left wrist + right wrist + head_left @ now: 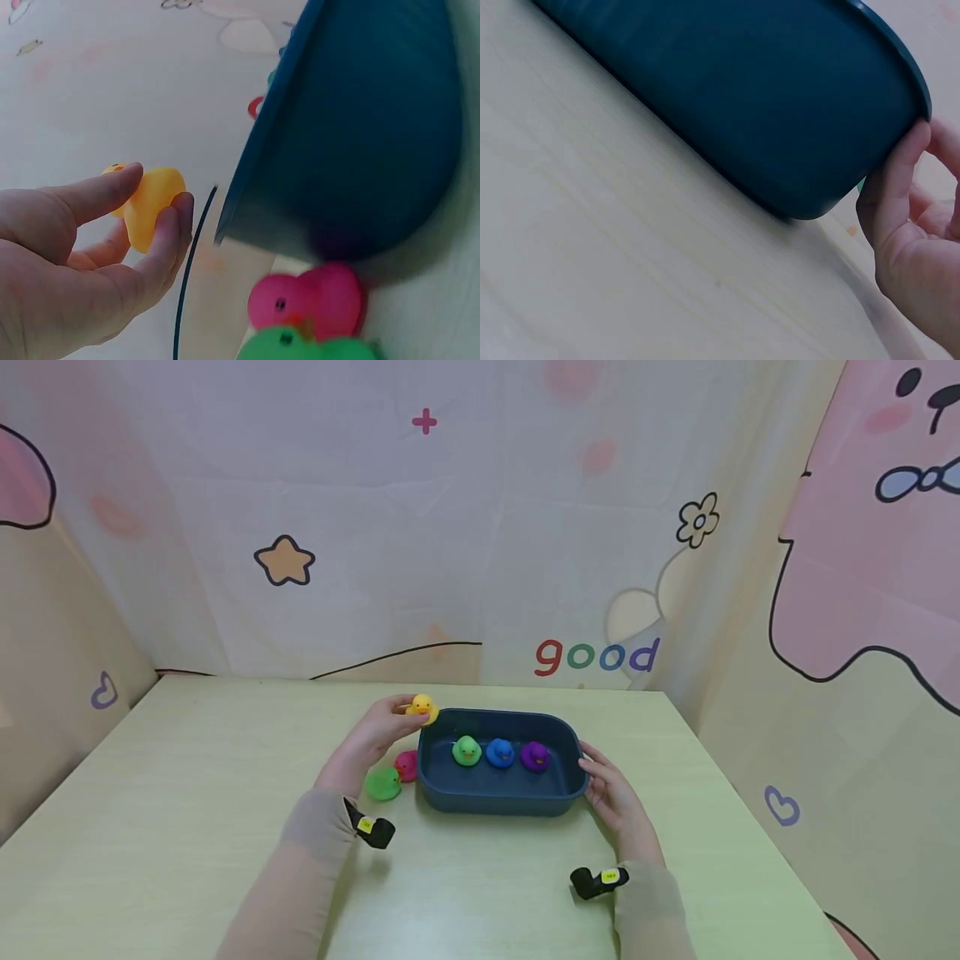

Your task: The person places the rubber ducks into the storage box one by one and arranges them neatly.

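Note:
My left hand (378, 727) pinches a yellow rubber duck (423, 708) between thumb and fingers, above the left back corner of a dark blue bin (495, 803). The left wrist view shows this yellow duck (154, 206) raised level with the bin's rim. Inside the bin sit a light green duck (467, 751), a blue duck (500, 753) and a purple duck (536, 757) in a row. At the bin's right end, my right hand (615, 793) rests its fingers against the rim; the right wrist view has the fingertips (915, 139) right at that edge.
On the table (480, 893), just left of the bin, stand a green duck (383, 783) and a pink duck (406, 766) close together. A printed cloth backdrop (360, 627) rises behind the table's far edge, with more cloth on both sides.

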The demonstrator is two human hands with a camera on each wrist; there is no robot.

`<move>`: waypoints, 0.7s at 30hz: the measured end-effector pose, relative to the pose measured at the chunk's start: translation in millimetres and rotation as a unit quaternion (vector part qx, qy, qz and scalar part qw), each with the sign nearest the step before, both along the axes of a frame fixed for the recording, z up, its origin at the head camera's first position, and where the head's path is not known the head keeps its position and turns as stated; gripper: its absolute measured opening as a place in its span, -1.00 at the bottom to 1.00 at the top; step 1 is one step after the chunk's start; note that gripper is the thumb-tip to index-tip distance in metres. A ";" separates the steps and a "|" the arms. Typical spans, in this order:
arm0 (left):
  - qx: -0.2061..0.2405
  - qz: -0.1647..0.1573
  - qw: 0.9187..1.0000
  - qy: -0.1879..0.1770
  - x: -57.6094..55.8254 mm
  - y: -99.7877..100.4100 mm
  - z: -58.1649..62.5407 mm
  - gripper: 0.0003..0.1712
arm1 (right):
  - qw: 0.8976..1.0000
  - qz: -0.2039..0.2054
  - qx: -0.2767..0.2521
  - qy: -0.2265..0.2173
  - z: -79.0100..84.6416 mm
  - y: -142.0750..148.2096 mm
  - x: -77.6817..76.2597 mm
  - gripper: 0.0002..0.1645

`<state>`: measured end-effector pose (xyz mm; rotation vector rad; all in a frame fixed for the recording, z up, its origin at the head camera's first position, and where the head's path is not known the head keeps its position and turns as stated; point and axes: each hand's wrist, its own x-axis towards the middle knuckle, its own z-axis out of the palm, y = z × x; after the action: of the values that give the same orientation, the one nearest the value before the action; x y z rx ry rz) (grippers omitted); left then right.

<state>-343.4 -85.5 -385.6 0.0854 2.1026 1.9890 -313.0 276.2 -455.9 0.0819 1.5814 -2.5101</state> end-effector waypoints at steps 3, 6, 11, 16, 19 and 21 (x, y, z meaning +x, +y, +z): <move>-0.004 -0.004 1.000 -0.007 1.8 16.7 3.4 -0.30 | 1.000 -0.002 0.002 0.003 0.4 -0.3 0.4 -0.69; -0.003 -0.008 1.000 -0.007 3.6 35.5 4.0 -0.33 | 1.000 -0.001 -0.003 0.008 1.1 -0.7 1.6 -0.70; 0.001 -0.031 0.999 0.009 8.4 68.2 2.9 -0.39 | 1.000 -0.001 -0.011 0.014 -1.3 0.3 1.6 -0.65; -0.036 -0.041 0.998 0.023 13.1 93.8 -0.2 -0.43 | 1.000 0.004 -0.012 0.023 -2.8 1.3 1.3 -0.64; -0.064 -0.043 0.996 0.034 13.7 106.8 -4.3 -0.45 | 1.000 0.008 -0.013 0.025 -2.7 2.1 1.6 -0.64; -0.076 -0.045 0.995 0.042 14.0 114.4 -7.6 -0.47 | 1.000 0.005 -0.009 0.023 -2.4 2.1 1.3 -0.65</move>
<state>-329.4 29.0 -393.2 0.2347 2.2527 1.7976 -311.7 278.2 -458.3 0.0141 1.5710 -2.5359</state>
